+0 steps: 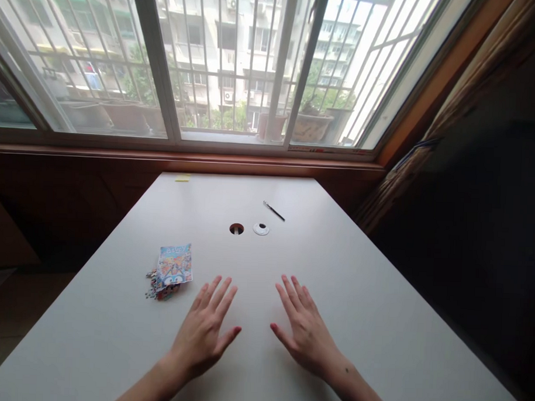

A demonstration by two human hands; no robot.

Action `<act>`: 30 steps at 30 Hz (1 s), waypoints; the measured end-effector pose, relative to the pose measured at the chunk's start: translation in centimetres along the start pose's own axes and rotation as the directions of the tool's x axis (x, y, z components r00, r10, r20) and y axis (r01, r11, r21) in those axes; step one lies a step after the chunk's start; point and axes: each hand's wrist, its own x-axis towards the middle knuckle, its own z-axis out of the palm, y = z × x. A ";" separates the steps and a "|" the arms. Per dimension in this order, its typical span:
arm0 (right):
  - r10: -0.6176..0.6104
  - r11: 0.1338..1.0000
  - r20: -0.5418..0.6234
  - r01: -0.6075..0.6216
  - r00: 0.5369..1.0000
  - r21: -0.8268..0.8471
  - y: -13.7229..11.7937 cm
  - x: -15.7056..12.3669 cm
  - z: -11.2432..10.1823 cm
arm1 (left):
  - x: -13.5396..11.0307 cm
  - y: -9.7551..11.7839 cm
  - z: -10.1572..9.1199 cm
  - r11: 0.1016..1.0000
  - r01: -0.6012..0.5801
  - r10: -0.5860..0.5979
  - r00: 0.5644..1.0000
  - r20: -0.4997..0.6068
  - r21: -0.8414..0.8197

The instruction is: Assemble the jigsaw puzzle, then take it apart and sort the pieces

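Note:
My left hand (209,327) is palm down over the white table (356,297), its fingers stretched forward and the thumb apart. Opposite it, my right hand (301,327) is held the same way, with nothing in it. Left of my left hand lies a colourful printed sheet (176,264) with cartoon pictures. It rests on a heap of small jigsaw-like pieces (152,289), most of them hidden under it. A gap separates my left fingertips from the sheet.
Farther back are a round hole (236,229) in the tabletop, a white ring-shaped cover (261,229) and a pen (274,210). Yellow sticky notes (183,177) lie at the far left edge. Beyond the table is a barred window (232,65); a curtain (432,124) hangs at right.

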 end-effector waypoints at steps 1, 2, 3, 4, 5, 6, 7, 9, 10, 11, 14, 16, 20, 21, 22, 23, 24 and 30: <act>-0.005 1.000 0.009 0.005 1.000 -0.005 -0.3 0.5 -0.1 | 0.1 0.5 0.8 0.999 -0.019 0.018 1.000 0.021 0.030; -0.008 1.000 0.012 0.008 1.000 -0.008 -0.7 1.0 -0.1 | 0.1 0.8 1.5 0.998 -0.028 0.026 0.999 0.033 0.050; -0.005 1.000 0.022 0.005 1.000 -0.009 -0.9 1.4 0.2 | 0.0 0.9 2.3 0.998 -0.032 0.029 0.999 0.045 0.062; -0.014 1.000 0.041 0.014 0.999 -0.004 -1.1 1.7 0.5 | 0.0 0.8 2.9 0.997 -0.033 0.029 0.998 0.058 0.069; -0.023 1.000 0.063 0.023 0.998 0.004 -1.2 1.9 1.0 | -0.1 0.7 3.4 0.997 -0.032 0.027 0.997 0.068 0.073; -0.033 0.999 0.087 0.032 0.996 0.013 -1.3 2.0 1.6 | -0.2 0.6 3.7 0.997 -0.033 0.027 0.996 0.081 0.074; -0.041 0.999 0.112 0.039 0.993 0.023 -1.2 2.0 2.1 | -0.3 0.5 3.9 0.997 -0.031 0.024 0.995 0.095 0.075; -0.040 0.999 0.149 0.036 0.988 0.033 -1.2 1.9 2.8 | -0.4 0.4 3.9 0.997 -0.023 0.013 0.993 0.118 0.080; -0.037 0.999 0.162 0.032 0.986 0.034 -1.1 1.9 3.0 | -0.4 0.4 3.8 0.996 -0.022 0.011 0.992 0.128 0.081; -0.032 0.999 0.170 0.027 0.985 0.034 -1.1 1.8 3.0 | -0.4 0.4 3.7 0.997 -0.020 0.009 0.990 0.138 0.080; -0.028 0.999 0.178 0.023 0.984 0.032 -1.3 1.8 2.7 | -0.4 0.6 3.5 0.998 -0.006 -0.005 0.985 0.172 0.062; -0.024 0.999 0.180 0.018 0.983 0.033 -1.4 1.8 2.6 | -0.4 0.8 3.4 0.999 0.014 -0.020 0.980 0.196 0.033; -0.011 0.999 0.190 0.002 0.982 0.048 -1.2 1.9 2.6 | 0.1 0.9 2.6 0.996 0.053 -0.034 0.971 0.235 -0.078; -0.011 0.998 0.190 0.000 0.982 0.061 -1.0 1.9 2.5 | 0.3 0.7 2.2 0.990 0.066 -0.035 0.971 0.237 -0.125; -0.014 0.997 0.189 -0.001 0.982 0.081 -0.8 1.9 2.4 | 0.5 0.2 1.7 0.980 0.087 -0.047 0.973 0.225 -0.176; -0.025 0.994 0.187 0.004 0.982 0.111 -0.6 2.0 2.3 | 0.7 -0.5 1.1 0.967 0.120 -0.074 0.977 0.202 -0.226; -0.030 0.989 0.178 0.004 0.983 0.148 -0.4 1.9 2.0 | 0.8 -1.4 0.4 0.949 0.164 -0.122 0.979 0.166 -0.270; 0.039 0.906 0.022 -0.044 0.999 0.421 0.3 1.7 0.3 | -0.2 -8.2 -2.0 0.897 0.439 -0.442 0.893 -0.090 -0.050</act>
